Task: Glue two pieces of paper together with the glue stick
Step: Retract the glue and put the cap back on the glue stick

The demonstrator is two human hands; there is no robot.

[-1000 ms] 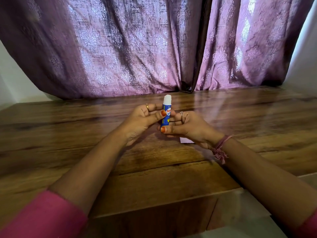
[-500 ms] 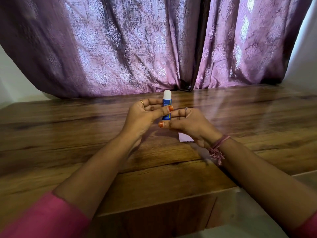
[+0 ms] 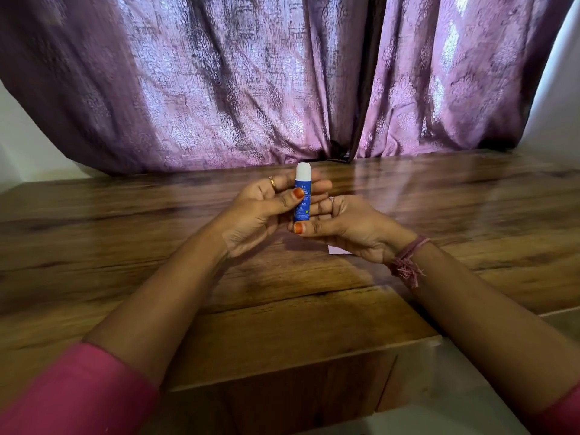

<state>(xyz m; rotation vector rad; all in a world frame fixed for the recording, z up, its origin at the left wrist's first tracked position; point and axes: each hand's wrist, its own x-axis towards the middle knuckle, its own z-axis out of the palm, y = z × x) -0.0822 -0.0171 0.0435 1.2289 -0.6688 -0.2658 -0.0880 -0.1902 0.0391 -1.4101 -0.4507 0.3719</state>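
Observation:
A blue glue stick [image 3: 303,199] with a white cap stands upright above the middle of the wooden table [image 3: 125,246], held between both hands. My left hand [image 3: 260,211] grips its body, thumb across the front. My right hand [image 3: 345,224] holds its lower end, thumb under the base. A small pale piece of paper [image 3: 337,251] lies on the table under my right hand; only one corner shows. I cannot see a second piece.
A purple patterned curtain [image 3: 282,83] hangs along the table's far edge. The table's near edge [image 3: 298,368] runs just in front of my forearms, stepping back on the right. White walls flank the curtain on both sides.
Both hands have lifted the glue stick slightly and turned it about its axis, so a different side of the label faces me. The paper has not moved.

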